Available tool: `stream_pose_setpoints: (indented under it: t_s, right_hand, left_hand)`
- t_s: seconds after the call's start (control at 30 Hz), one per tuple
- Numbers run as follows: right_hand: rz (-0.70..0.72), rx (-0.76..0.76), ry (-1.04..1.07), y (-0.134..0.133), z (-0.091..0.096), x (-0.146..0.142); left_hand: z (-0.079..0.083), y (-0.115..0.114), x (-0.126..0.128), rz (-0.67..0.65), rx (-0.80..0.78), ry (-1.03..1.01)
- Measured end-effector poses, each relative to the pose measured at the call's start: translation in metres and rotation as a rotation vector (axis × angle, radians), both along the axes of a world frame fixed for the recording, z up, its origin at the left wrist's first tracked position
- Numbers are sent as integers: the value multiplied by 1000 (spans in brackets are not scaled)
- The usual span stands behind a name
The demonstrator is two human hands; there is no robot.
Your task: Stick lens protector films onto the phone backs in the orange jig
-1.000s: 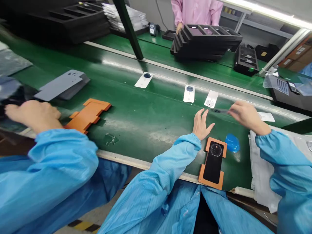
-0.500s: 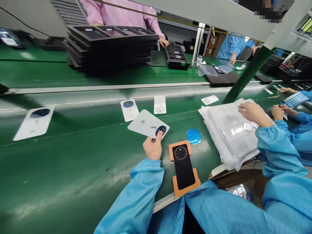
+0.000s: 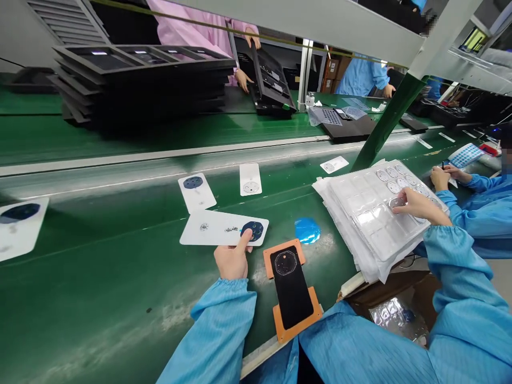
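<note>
Black rectangular panel [image 3: 295, 296] on the notched orange fixture [image 3: 279, 324], rounded blue film [image 3: 308, 230] just behind, clear plastic compartment tray [image 3: 378, 240] away to the right, and there, left, the white rectangular card [image 3: 218, 236] in the left hand [image 3: 234, 260]!

Bright, cool light spreads over the green bench [image 3: 120, 277], seemingly from above. Pale glare streaks its shiny back strip [image 3: 100, 181], and hard glints whiten parts of the clear tray [image 3: 352, 200] and the blue film [image 3: 307, 232]. The stack of black trays [image 3: 140, 101] sinks into deep shadow, its detail mostly lost. The left hand [image 3: 232, 261] and printed card [image 3: 216, 228] look fairly crisp; the far background is softer. Wide-angle distortion stretches the white card [image 3: 24, 232] at the left edge, and 2 patches at right are pixelated.
</note>
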State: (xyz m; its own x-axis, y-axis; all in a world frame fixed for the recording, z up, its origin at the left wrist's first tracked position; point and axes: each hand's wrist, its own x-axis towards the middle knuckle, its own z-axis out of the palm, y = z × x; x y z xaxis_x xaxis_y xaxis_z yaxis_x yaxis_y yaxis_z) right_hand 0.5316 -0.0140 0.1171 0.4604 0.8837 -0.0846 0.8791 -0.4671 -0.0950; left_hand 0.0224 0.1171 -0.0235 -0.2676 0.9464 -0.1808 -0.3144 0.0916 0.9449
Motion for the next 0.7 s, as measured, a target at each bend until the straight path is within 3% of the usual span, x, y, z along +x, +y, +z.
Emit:
stream_pose_setpoints:
  t_s: [0.13,0.23,0.33,0.47,0.6,0.7]
  right_hand:
    - [142,62,-75,-10,17,-40]
    - [359,202,-38,-16,30,-95]
    - [595,293,140,-16,28,-158]
    - [864,361,299,-5,-8,-224]
    - [933,516,240,11,-61,-270]
    - [967,556,175,14,-89,-294]
  left_hand:
    - [2,1,0,30,-61,-76]
    - [-1,3,2,78,-62,-113]
    - [-2,1,4,118,-45,-129]
    - [-2,-1,7,101,-30,-168]
    - [-8,2,5,47,-22,-163]
    - [-11,2,1,-2,-33,-65]
